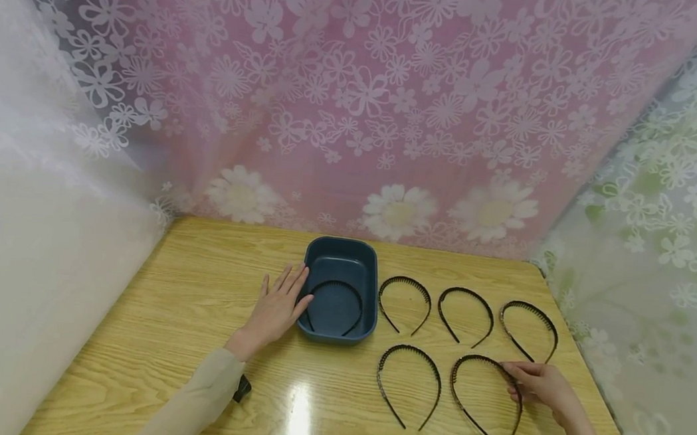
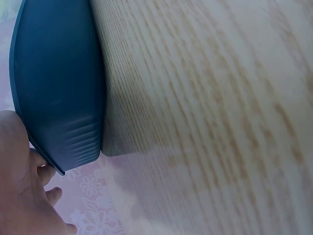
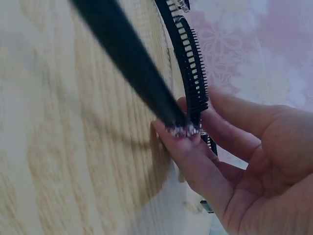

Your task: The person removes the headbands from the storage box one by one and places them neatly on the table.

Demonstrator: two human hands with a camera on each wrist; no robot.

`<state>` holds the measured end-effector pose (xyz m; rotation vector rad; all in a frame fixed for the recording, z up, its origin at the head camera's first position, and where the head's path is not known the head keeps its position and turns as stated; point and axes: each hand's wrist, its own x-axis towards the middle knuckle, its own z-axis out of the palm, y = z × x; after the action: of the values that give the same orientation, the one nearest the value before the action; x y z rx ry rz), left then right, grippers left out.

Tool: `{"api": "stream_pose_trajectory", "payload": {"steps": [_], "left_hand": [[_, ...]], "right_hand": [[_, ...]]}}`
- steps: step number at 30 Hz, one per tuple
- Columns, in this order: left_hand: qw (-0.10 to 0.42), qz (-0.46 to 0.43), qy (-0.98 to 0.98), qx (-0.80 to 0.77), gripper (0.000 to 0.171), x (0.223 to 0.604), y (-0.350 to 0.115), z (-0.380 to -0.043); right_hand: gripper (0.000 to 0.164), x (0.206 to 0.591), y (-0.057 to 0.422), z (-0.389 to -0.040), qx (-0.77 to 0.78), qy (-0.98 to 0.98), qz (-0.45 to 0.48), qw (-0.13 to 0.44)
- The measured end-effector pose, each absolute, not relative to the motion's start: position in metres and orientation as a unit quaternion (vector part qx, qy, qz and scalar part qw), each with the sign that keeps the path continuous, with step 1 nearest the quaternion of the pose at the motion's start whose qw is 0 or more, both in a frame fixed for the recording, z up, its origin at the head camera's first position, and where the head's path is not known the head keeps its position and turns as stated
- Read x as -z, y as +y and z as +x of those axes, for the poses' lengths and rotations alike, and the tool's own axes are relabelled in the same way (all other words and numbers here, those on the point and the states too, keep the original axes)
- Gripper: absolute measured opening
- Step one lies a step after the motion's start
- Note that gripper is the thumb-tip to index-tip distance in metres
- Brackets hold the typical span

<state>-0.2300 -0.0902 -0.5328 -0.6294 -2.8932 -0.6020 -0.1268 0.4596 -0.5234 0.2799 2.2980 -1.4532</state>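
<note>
My right hand [image 1: 544,389] pinches the right side of a black toothed headband [image 1: 478,357] at the front right of the table. In the right wrist view, thumb and fingers close on this headband [image 3: 190,68], with small sparkly stones by the fingertips. My left hand [image 1: 273,313] rests with its fingers extended on the left rim of a dark blue bin [image 1: 337,340]. Another black headband [image 1: 337,283] lies inside the bin. In the left wrist view, the bin's outer wall [image 2: 58,73] shows beside the thumb and fingers.
Three headbands lie in a row right of the bin: one near it [image 1: 406,279], a middle headband [image 1: 466,290] and a right headband [image 1: 529,304]. Another headband [image 1: 411,347] lies left of the held one. Flowered curtains [image 1: 361,112] enclose the wooden table [image 1: 154,352].
</note>
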Motion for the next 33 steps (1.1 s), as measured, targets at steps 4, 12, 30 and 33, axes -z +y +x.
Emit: {"api": "stream_pose_trajectory", "payload": {"steps": [4, 12, 30, 33], "left_hand": [[0.063, -0.208, -0.956, 0.196, 0.064, 0.534, -0.091, -0.231], [0.062, -0.210, -0.956, 0.195, 0.064, 0.532, -0.092, -0.230], [0.067, -0.210, -0.956, 0.192, 0.064, 0.532, -0.090, -0.230], [0.068, -0.208, -0.957, 0.189, 0.064, 0.534, -0.090, -0.230]], "right_hand": [[0.056, 0.520, 0.454, -0.126, 0.481, 0.848, 0.105, 0.195], [0.054, 0.517, 0.445, -0.125, 0.454, 0.868, 0.048, 0.198], [0.058, 0.481, 0.429, -0.147, 0.402, 0.907, 0.058, 0.111], [0.055, 0.471, 0.414, -0.161, 0.400, 0.914, 0.027, 0.068]]}}
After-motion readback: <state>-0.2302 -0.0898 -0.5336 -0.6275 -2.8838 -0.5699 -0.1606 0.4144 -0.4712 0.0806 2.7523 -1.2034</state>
